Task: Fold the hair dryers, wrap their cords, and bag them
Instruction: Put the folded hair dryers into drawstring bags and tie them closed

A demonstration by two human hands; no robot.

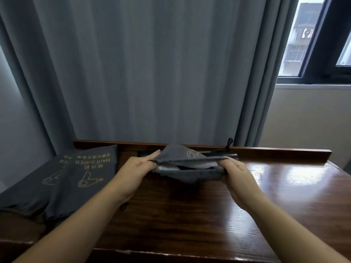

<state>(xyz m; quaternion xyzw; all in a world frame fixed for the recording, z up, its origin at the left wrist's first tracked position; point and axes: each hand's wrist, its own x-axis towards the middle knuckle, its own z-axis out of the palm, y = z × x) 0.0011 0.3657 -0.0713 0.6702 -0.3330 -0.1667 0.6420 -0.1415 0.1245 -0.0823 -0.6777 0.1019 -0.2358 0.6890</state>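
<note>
A dark grey cloth bag (182, 156) with a gold print hangs above the middle of the wooden table (190, 209), its mouth pulled wide towards me. My left hand (138, 166) pinches the bag's left rim. My right hand (235, 171) grips the right rim. Behind the bag, a black hair dryer (222, 153) lies along the table's back rail, mostly hidden, with its cord end (228, 143) sticking up.
Two more grey bags printed "HAIR DRIER" (85, 177) (34, 186) lie flat on the table's left side, overlapping. A raised wooden rail (284, 151) runs along the back edge. Grey curtains (152, 73) hang behind; a window (322, 44) is at the upper right.
</note>
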